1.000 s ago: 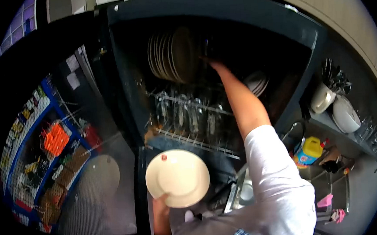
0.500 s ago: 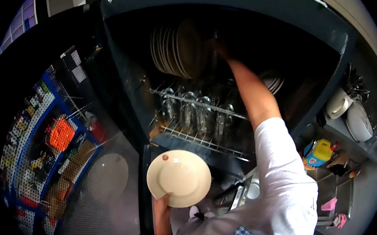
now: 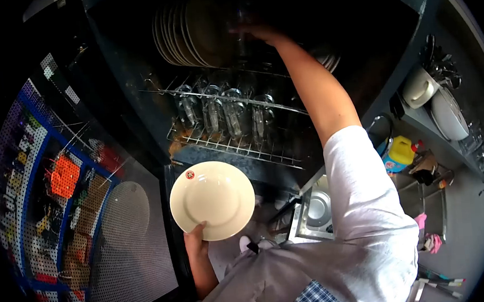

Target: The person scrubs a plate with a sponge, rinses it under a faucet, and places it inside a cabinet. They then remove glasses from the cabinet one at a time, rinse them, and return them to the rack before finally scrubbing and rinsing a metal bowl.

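My left hand [image 3: 196, 237] grips the lower rim of a cream plate [image 3: 211, 195], thumb on top; a small red emblem marks the rim. Deep in the dark upper part of the cabinet [image 3: 237, 165], my right hand [image 3: 257, 32] reaches with its fingers stretched to the left. A faint clear glass shape [image 3: 243, 49] is right by those fingers; contact is hard to make out in the shadow. Left of that hand, a row of plates [image 3: 181, 37] stands on edge. Beneath, several clear glass mugs [image 3: 234, 115] sit in a wire rack [image 3: 236, 151].
The perforated cabinet door [image 3: 132, 271] stands open at left, reflecting the plate. On the right, a shelf carries a white mug with cutlery [image 3: 417, 89] and white bowls [image 3: 449, 115]. Below are a yellow bottle [image 3: 402, 150], a steel sink [image 3: 434, 216] and a metal drawer [image 3: 316, 207].
The view has shifted, so the cabinet appears further left and higher. My left hand still holds the plate. My right hand sits slightly further from the standing plates, fingers now more visible.
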Motion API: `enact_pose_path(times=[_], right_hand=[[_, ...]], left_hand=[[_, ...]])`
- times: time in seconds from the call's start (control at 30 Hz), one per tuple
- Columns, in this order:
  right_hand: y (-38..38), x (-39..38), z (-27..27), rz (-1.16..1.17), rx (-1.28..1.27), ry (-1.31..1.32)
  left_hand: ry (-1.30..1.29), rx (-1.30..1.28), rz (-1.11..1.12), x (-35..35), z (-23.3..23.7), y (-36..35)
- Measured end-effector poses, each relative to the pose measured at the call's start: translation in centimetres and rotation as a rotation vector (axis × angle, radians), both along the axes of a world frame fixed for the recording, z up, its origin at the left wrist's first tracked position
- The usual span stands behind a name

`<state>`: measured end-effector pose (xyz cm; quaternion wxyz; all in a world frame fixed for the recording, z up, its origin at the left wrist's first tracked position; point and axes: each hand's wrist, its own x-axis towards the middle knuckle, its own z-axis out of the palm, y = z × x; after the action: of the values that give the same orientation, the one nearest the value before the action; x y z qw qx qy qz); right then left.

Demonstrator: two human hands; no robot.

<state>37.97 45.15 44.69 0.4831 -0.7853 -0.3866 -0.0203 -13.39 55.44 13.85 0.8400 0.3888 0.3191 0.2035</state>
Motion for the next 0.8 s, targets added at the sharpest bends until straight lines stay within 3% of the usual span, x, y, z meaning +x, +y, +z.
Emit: enact_pose_path(times=[0.17, 0.23, 0.33, 0.4, 0.43, 0.5, 0.57, 0.63, 0.7, 0.77, 0.8], right_hand=[[-2.0, -0.4, -1.6, -0.044, -0.375, 0.26], [-1.9, -1.0, -0.4, -0.342, -0.499, 0.199], [-2.1, -10.2, 2.4, -0.674, -0.018, -0.183], [-4.9, -18.3, 1.7, -0.563, 0.195, -0.293], [-6.8, -22.5, 0.8, -0.346, 0.26, -0.262], [-9.4, -28.6, -2.7, -0.204, 0.314, -0.278], [-12.0, -31.0, -7.7, -0.238, 0.016, -0.121], [-13.0, -29.8, -14.6, -0.383, -0.062, 0.112], [-13.1, -26.0, -20.8, -0.629, -0.122, -0.074], [-12.7, -21.4, -23.3, -0.784, 0.089, 0.1], [-12.4, -18.0, -26.1, -0.964, 0.08, 0.054]], left_hand=[[0.032, 0.019, -0.042, -0.3, -1.2, 0.1], [0.011, 0.031, -0.056, -0.3, -2.2, 0.5], [-0.027, -0.029, -0.091, 0.1, -2.9, 0.9], [-0.038, -0.02, -0.129, 0.3, -2.7, 0.6], [-0.031, -0.003, -0.128, 0.6, -2.2, 0.6], [-0.053, 0.032, -0.108, 0.7, -0.9, 0.1], [-0.048, 0.032, -0.105, 0.2, -0.9, -0.3], [-0.029, 0.003, -0.123, 0.0, -1.2, -0.5], [-0.03, -0.008, -0.156, -0.3, -2.4, -0.6], [-0.029, -0.009, -0.176, -0.4, -2.9, -0.6], [-0.027, -0.011, -0.178, -0.5, -2.8, -0.8]])
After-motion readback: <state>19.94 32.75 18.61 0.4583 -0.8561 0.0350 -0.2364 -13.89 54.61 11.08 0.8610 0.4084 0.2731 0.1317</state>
